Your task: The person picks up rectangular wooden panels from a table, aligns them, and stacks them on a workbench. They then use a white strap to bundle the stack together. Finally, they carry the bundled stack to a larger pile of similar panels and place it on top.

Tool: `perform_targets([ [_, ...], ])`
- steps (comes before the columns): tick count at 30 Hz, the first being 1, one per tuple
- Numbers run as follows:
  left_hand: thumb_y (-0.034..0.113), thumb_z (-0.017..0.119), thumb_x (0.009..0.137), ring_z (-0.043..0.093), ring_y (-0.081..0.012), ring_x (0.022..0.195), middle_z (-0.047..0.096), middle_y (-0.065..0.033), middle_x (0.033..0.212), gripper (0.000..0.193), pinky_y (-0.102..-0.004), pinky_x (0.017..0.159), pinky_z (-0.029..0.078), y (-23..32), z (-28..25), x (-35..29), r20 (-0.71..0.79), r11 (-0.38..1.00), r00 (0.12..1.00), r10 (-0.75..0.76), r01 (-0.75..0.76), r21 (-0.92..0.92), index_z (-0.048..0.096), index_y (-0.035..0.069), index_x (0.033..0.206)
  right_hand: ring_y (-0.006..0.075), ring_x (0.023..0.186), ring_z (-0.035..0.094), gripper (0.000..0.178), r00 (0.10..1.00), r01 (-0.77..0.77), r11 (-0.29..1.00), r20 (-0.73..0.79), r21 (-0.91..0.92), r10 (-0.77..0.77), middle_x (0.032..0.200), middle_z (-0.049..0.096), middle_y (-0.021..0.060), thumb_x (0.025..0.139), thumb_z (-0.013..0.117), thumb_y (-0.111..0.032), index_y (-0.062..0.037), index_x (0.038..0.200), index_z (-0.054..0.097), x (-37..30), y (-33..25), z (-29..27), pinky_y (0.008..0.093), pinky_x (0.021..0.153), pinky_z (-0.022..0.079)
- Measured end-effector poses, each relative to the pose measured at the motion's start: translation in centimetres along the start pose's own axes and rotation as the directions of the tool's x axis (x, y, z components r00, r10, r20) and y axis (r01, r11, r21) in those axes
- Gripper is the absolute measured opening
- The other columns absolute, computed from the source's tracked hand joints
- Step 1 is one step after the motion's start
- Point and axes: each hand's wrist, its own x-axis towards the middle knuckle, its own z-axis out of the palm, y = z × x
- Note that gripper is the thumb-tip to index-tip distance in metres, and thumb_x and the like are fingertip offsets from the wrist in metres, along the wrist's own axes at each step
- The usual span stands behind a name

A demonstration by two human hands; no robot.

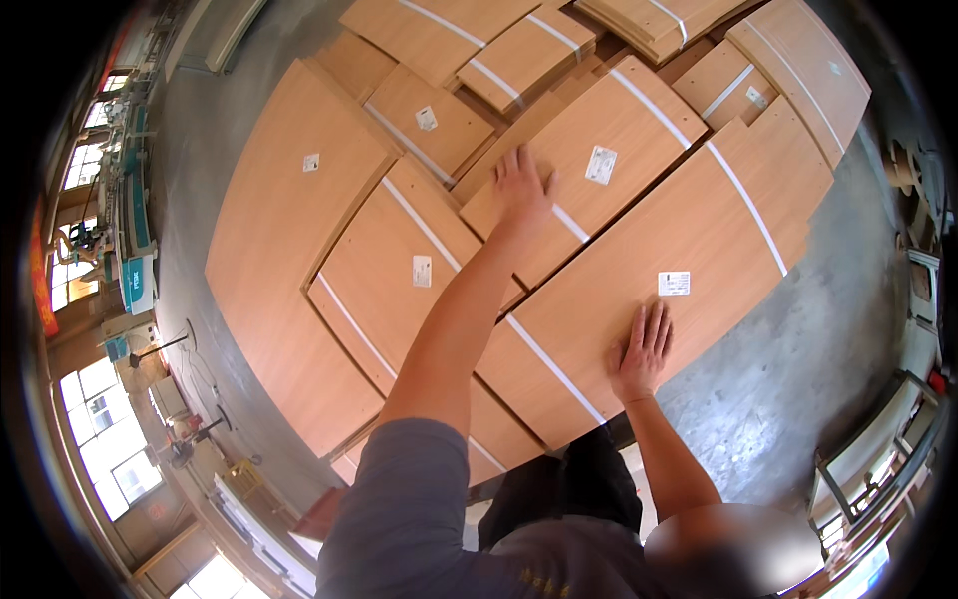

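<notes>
My left hand (523,190) lies on a wood-coloured panel bundle (639,135), close to its far left edge. Its fingers are stretched forward and the thumb is apart. White strap bands the bundle, and a white label (601,165) sits to the right of the hand. Nearer to me, my right hand (644,354) rests flat with fingers extended on a long strapped panel bundle (589,314). Just beyond its fingertips is another white label (674,284). A narrow dark gap separates these two bundles. Neither hand grips anything.
More strapped panels surround them, including a bundle (399,260) to the left and a large unstrapped-looking panel (289,180) farther left. Grey concrete floor (758,389) shows around the stack. Machines with teal parts (138,280) line the left wall; a metal-framed rack (878,469) stands at right.
</notes>
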Motion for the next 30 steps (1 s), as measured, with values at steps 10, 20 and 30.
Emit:
perform_targets([
  [10, 0.036, 0.064, 0.084, 0.045, -0.0346, 0.118, 0.046, -0.0144, 0.132, 0.064, -0.0476, 0.099, 0.035, -1.2, -0.8, -0.1, 0.032, 0.990, 0.997, 0.076, -0.079, 0.114, 0.040, 0.005, 0.135, 0.0443, 0.140, 0.021, 0.073, 0.999, -0.034, 0.999, 0.012, 0.007, 0.034, 0.151, 0.024, 0.0265, 0.082, 0.053, -0.027, -0.0003, 0.145, 0.028, -1.2, -0.5, 0.4, 0.0546, 0.115, 0.015],
  [20, 0.048, 0.055, 0.088, 0.049, -0.0294, 0.117, 0.052, -0.0131, 0.127, 0.061, -0.0467, 0.097, 0.037, -0.5, -0.6, 0.4, 0.080, 0.976, 0.983, -0.164, 0.150, 0.158, 0.044, 0.009, 0.134, 0.0442, 0.140, 0.019, 0.072, 1.000, -0.013, 0.999, -0.024, -0.043, 0.012, 0.152, 0.022, 0.0267, 0.082, 0.053, -0.026, 0.0012, 0.144, 0.029, -0.6, -0.8, 0.5, 0.0538, 0.115, 0.013],
  [30, 0.048, 0.054, 0.088, 0.046, -0.0288, 0.121, 0.052, -0.0117, 0.127, 0.055, -0.0470, 0.100, 0.034, -1.3, -0.5, 1.1, 0.109, 0.956, 0.964, -0.243, 0.220, 0.192, 0.047, 0.011, 0.128, 0.0434, 0.138, 0.025, 0.079, 0.991, 0.095, 0.947, -0.119, 0.307, -0.061, 0.150, 0.023, 0.0260, 0.078, 0.068, -0.012, -0.0014, 0.145, 0.027, 11.0, 3.7, -5.9, 0.0503, 0.113, 0.023],
])
